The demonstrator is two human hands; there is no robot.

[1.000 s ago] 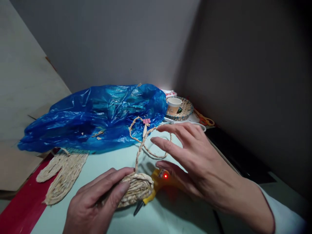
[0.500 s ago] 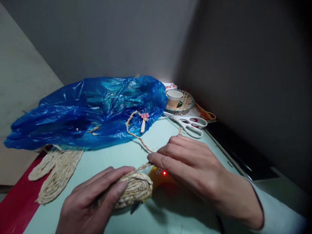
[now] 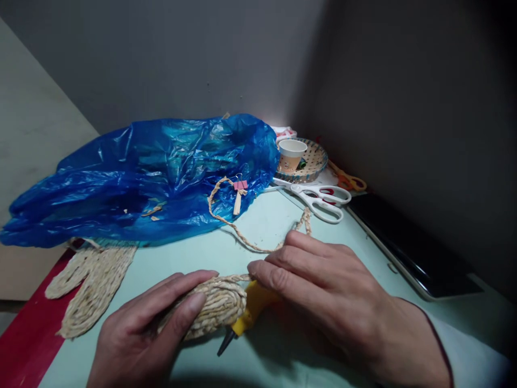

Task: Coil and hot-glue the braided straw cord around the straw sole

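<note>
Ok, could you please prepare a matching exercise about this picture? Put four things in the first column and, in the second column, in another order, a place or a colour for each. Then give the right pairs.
Column one:
1. Coil
2. Clip
3. Cup
4. Glue gun

Column two:
A. In the woven basket
B. Yellow, with a dark tip
C. Held in the left hand
D. Pink

Right pairs: 1-C, 2-D, 3-A, 4-B.
</note>
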